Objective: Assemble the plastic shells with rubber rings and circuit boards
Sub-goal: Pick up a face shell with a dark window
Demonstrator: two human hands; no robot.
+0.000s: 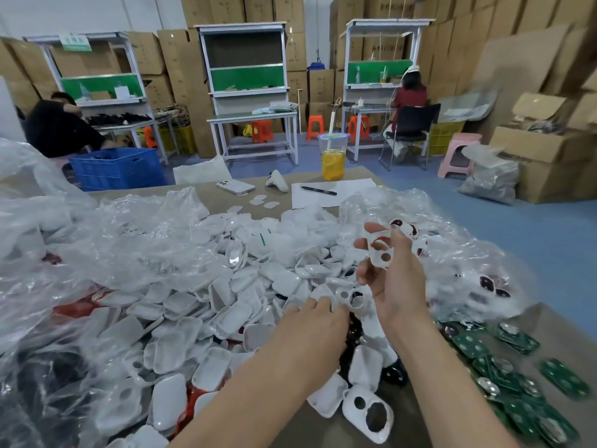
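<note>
Head view, left to right. Well left of left hand [318, 321]: crumpled clear plastic bags [97, 247] draped over the heap. Left of and under it: heap of white shells [226, 305]. Left hand knuckles-up, fingers bent down into heap, tips at a two-hole shell [350, 297]; gripping or only touching, cannot tell. Just right and above: right hand [392, 279], fingers curled round a held shell [379, 253], raised clear of heap, two holes showing, red bit [381, 238] at upper hole, too blurred to identify. Below right wrist: loose holed shell [368, 412] lying on table [555, 331]. Right of right forearm: green circuit boards [517, 379] scattered on table. Well beyond both hands: phone [235, 186], pen [318, 190] on paper [352, 189], cup of yellow drink [333, 156].
</note>
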